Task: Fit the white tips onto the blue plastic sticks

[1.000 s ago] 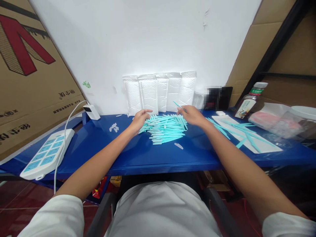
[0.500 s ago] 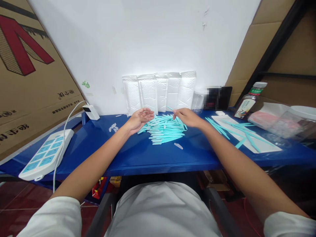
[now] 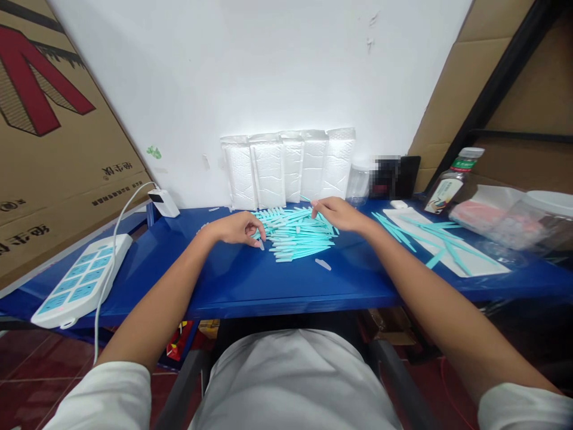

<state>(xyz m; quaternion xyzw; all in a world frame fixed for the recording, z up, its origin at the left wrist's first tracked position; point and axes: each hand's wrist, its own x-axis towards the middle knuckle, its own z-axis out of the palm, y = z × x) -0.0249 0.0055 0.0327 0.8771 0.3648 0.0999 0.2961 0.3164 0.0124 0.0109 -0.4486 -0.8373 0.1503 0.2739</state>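
A heap of slim turquoise sticks (image 3: pixel 302 236) lies on the blue table in front of me. At its left edge my left hand (image 3: pixel 239 228) has thumb and fingers pinched over a small translucent sliver-like cap (image 3: pixel 262 245), which shows just below the fingertips. My right hand (image 3: pixel 338 214) is closed above the heap's right side; a thin turquoise stick (image 3: pixel 305 198) pokes out beyond its fingers, the rest hidden by the hand. Another translucent cap (image 3: pixel 323 264) lies in front of the heap. Several more are partly hidden behind my left wrist.
White padded packets (image 3: pixel 290 170) lean on the wall behind the heap. At right, more turquoise sticks lie across a white sheet (image 3: pixel 481 263), near a bottle (image 3: pixel 450 185) and clear containers (image 3: pixel 550 215). A power strip (image 3: pixel 83 280) with a white cable lies at left, beside a large carton (image 3: pixel 58 161).
My left hand has moved down and left from the heap's back to its left edge, its spread fingers now pinched on a small cap. My right hand has barely moved.
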